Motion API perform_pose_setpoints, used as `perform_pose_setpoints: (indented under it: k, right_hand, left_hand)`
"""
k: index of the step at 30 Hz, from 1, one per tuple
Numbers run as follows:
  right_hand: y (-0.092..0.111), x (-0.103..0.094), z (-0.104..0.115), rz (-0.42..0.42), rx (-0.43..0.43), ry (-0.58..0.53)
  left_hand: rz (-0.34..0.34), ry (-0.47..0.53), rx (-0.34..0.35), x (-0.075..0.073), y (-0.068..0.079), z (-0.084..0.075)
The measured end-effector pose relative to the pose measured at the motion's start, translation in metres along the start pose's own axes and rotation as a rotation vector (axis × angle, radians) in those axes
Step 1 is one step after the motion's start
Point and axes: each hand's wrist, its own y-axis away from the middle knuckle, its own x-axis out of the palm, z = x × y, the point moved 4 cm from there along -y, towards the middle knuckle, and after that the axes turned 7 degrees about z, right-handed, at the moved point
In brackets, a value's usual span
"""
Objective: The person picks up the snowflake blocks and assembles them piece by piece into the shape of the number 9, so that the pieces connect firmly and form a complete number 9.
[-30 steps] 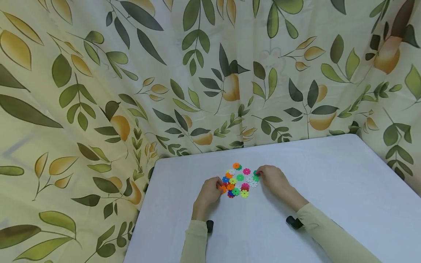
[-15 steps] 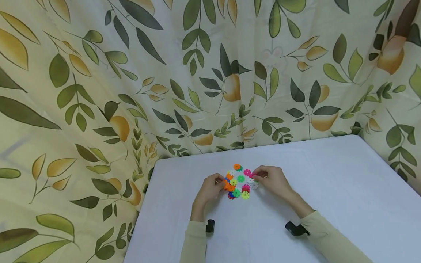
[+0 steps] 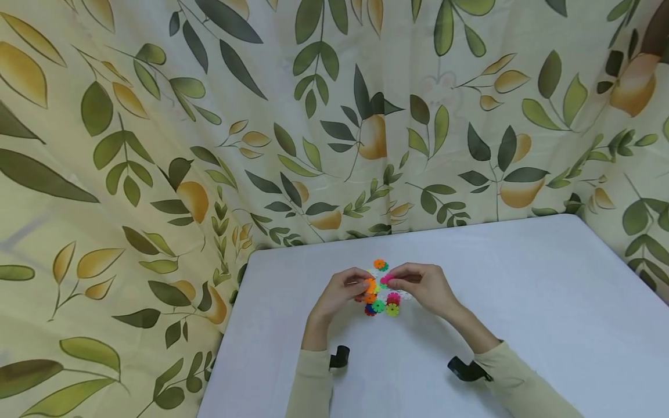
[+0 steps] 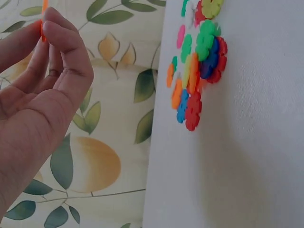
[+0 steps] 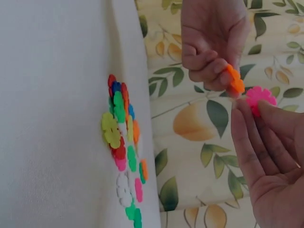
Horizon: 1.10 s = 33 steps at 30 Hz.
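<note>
Right wrist view: right grip (image 5: 275, 175) pinches pink disc (image 5: 260, 99); beyond, left grip (image 5: 213, 38) pinches orange disc (image 5: 236, 80); both raised, close, not joined. Other discs (image 5: 132, 158) lie on the table (image 5: 52, 118) below, seemingly loose. Looks early, most remain.

Pieces (image 3: 378, 306) were kinda bunched on the table (image 3: 522, 278), curtain (image 3: 345, 197) behind it, left hand (image 3: 337, 292) above their left side, right hand (image 3: 427, 290) above their right.
</note>
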Motion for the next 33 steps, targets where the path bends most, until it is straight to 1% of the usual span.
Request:
perform_pose_setpoints:
  k: [7, 11, 19, 24, 29, 33]
  right_hand:
    - [0.001, 0.002, 0.004, 0.007, -0.035, -0.032]
    - [0.000, 0.002, 0.003, 0.007, -0.058, -0.035]
    - [0.001, 0.001, 0.000, 0.031, -0.032, -0.060]
    - [0.001, 0.002, 0.000, 0.020, -0.043, -0.058]
    - [0.001, 0.004, -0.001, 0.019, -0.063, -0.065]
    - [0.002, 0.004, -0.002, 0.000, -0.067, -0.055]
  left_hand:
    - [0.037, 0.036, -0.005, 0.007, -0.003, -0.005]
    - [0.031, 0.051, -0.019, 0.009, -0.005, -0.005]
    - [0.040, 0.093, -0.025, 0.010, -0.004, -0.004]
    - [0.031, 0.127, -0.017, 0.011, -0.006, -0.002]
    - [0.017, 0.115, -0.021, 0.013, -0.006, -0.001]
    - [-0.003, 0.139, -0.031, 0.016, -0.008, 0.001]
